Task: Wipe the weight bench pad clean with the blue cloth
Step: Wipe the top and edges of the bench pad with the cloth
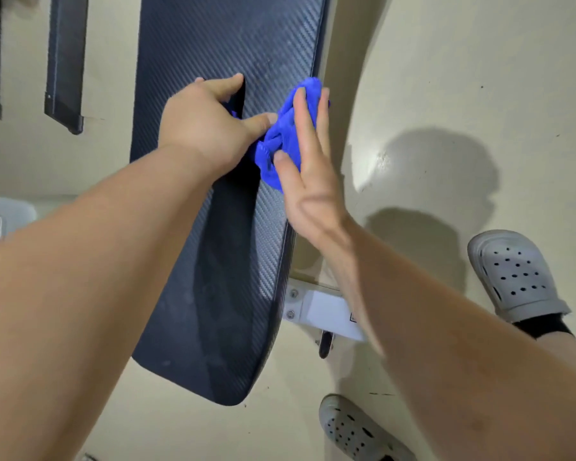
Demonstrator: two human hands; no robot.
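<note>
Both hands meet on the blue cloth [285, 138], bunched at the right edge of the bench pad [213, 227]. The left hand [207, 121] pinches one corner; the right hand [308, 161] presses it flat-fingered. Wiping seems just begun, and next the cloth needs sweeping along the pad.

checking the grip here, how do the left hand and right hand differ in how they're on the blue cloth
The left hand is curled, pinching one end of the blue cloth with its thumb; the right hand lies open, fingers straight, over the cloth. The left hand sits over the middle of the bench pad; the right is at its edge. Both touch the cloth.
</note>
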